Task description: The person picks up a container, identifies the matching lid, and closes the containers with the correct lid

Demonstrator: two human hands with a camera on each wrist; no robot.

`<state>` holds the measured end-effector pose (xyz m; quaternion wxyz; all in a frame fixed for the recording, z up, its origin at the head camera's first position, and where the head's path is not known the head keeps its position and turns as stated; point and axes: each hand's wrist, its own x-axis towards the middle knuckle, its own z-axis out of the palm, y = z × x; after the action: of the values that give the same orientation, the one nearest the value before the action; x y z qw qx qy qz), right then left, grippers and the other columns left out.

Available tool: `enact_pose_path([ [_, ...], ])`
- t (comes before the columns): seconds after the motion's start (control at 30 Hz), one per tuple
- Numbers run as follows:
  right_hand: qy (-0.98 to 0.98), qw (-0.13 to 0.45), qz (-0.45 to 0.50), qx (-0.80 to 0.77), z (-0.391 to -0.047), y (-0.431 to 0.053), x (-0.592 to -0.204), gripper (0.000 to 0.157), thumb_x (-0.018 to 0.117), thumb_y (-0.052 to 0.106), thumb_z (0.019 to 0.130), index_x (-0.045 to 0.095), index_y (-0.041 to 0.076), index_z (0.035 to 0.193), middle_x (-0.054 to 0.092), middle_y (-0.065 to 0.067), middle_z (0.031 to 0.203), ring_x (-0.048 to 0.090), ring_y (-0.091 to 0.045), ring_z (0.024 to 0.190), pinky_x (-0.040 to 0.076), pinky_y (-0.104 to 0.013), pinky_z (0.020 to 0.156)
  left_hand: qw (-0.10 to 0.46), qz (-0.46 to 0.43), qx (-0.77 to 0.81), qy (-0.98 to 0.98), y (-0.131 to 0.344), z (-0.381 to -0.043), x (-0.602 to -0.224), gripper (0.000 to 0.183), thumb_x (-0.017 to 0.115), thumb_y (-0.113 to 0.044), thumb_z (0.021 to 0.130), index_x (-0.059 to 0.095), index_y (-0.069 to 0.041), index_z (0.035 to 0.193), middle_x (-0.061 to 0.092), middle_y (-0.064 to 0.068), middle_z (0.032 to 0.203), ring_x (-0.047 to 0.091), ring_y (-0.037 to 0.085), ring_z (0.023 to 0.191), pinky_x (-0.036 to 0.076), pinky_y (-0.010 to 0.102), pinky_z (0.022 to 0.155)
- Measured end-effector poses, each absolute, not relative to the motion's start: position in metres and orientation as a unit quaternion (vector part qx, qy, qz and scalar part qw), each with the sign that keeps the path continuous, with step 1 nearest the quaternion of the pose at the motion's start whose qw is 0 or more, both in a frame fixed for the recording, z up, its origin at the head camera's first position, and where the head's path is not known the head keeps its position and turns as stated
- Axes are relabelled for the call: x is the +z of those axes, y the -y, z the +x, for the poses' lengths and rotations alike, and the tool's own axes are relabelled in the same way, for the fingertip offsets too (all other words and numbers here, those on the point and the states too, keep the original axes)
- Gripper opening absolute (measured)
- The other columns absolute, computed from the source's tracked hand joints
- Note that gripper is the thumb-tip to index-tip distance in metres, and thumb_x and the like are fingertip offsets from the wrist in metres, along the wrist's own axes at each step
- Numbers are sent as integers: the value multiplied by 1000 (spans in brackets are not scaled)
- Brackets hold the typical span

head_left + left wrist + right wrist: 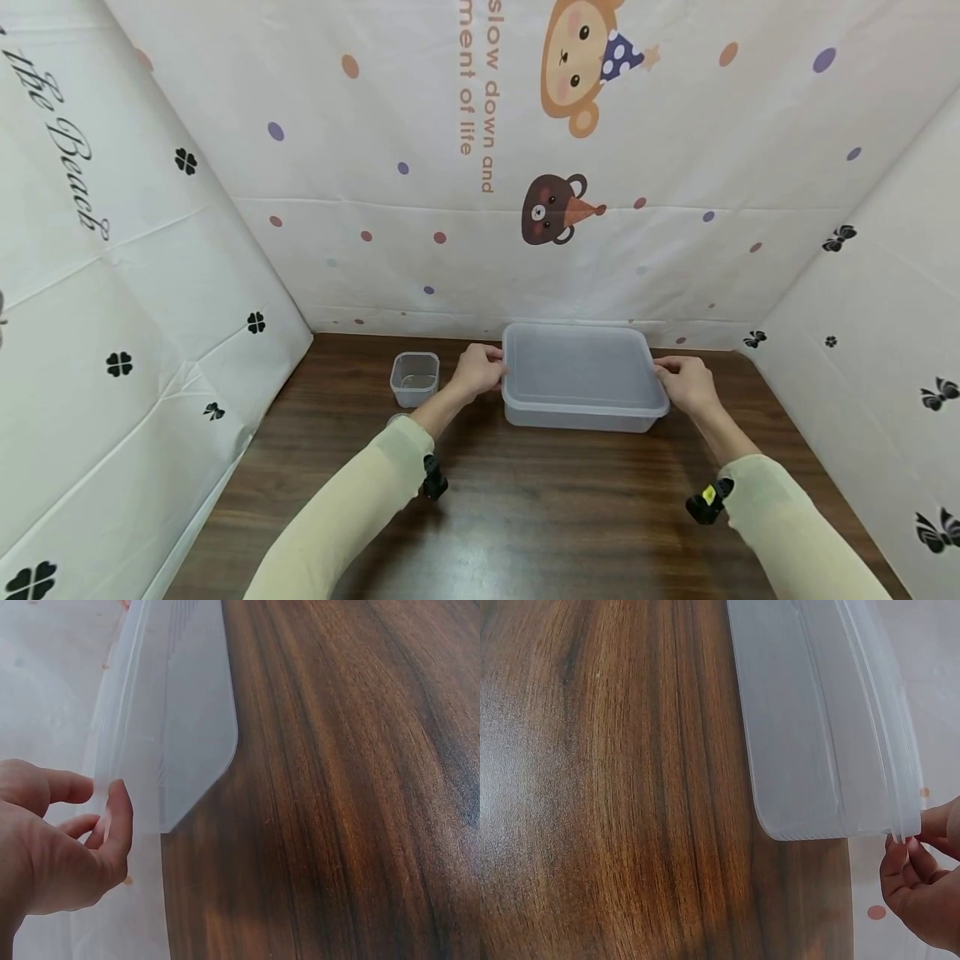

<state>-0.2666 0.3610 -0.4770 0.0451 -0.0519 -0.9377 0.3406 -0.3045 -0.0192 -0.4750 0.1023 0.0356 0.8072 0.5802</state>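
A wide, translucent plastic storage box (581, 417) with a flat lid (577, 362) stands at the back of the brown table, near the patterned wall. At its left end my left hand (478, 371) pinches the lid's rim between thumb and fingers. My right hand (688, 383) grips the rim at the opposite end. Up close in the right wrist view, the right hand's fingertips (896, 859) curl under the lid edge. In the left wrist view, thumb and fingers bracket the box's rim, with the contact partly blurred.
A small, clear, square container (415, 379) without a lid stands left of my left hand. Beside my left wrist another clear rim (397, 417) peeks out, mostly covered by the sleeve. Printed white sheets (420, 258) enclose the table (555, 517) at the back and both sides.
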Motion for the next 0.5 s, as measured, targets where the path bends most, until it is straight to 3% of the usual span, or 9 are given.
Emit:
enact_pose_path([
  [0.5, 945, 62, -33, 320, -268, -361, -480, 35, 54, 12, 109, 68, -12, 131, 67, -36, 126, 69, -48, 107, 62, -49, 76, 97, 27, 579, -809, 17, -304, -475, 34, 62, 4, 95, 70, 7, 129, 72, 14, 102, 72, 20, 83, 65, 46, 81],
])
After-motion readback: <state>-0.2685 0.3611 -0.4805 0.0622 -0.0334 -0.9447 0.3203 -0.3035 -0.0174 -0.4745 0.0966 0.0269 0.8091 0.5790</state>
